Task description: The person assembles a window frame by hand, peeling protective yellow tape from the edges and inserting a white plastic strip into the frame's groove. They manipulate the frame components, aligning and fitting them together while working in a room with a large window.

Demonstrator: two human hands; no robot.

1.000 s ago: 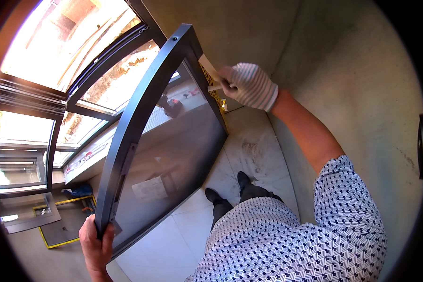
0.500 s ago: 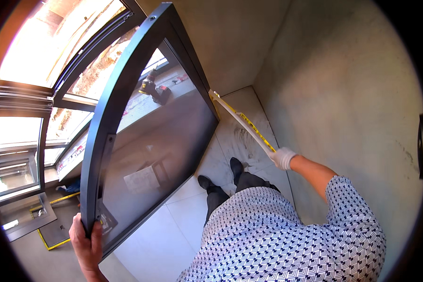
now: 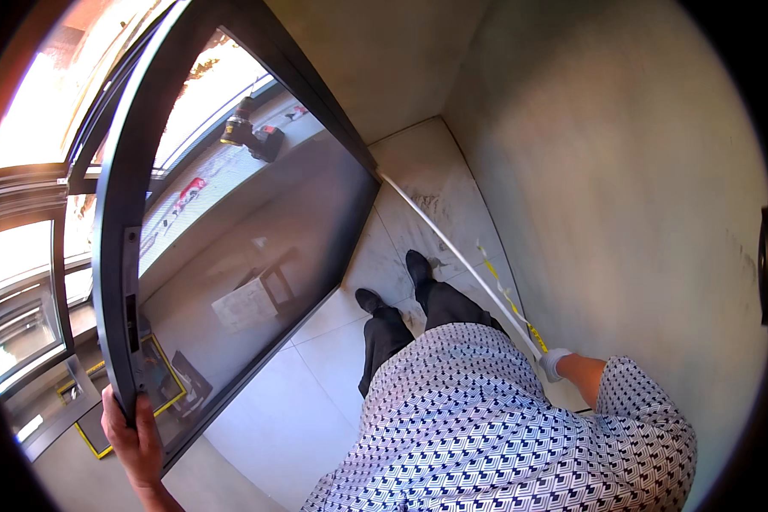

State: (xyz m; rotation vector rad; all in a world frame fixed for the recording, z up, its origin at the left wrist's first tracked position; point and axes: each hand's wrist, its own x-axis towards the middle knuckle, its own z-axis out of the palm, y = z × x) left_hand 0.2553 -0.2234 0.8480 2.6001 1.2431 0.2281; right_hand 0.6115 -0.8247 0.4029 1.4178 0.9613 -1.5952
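"Left hand (image 3: 136,450) first: what's it doing?"

"Bare, wrapped round the dark frame (image 3: 113,256) of the big glass panel (image 3: 256,224), thumb one side, fingers t'other. Panel's on edge, over on the left."

"Why hold it there?"

"Prob. for steadiness: gripping the edge helps stop it tipping, & it's easier than holding the flat face."

"& the right hand (image 3: 555,363)?"

"Gloved, out to the right, closed round the near end of a pale strip (image 3: 461,254) AFAICT; separate fingers too small to make out."

"Strip's far end?"

"Seems to meet the panel's far edge; stuck on or just touching, can't tell. Runs fairly straight, so I'd guess it's taut."

"Anything slimmer?"

"Yellow-marked tape (image 3: 533,334), alongside the strip nr the right hand, maybe caught in the same fist."

"What else?"

"Drill (image 3: 252,136), seen thru the panel, apparently lying on the sill (image 3: 303,128), prob. parked there so both hands are free."
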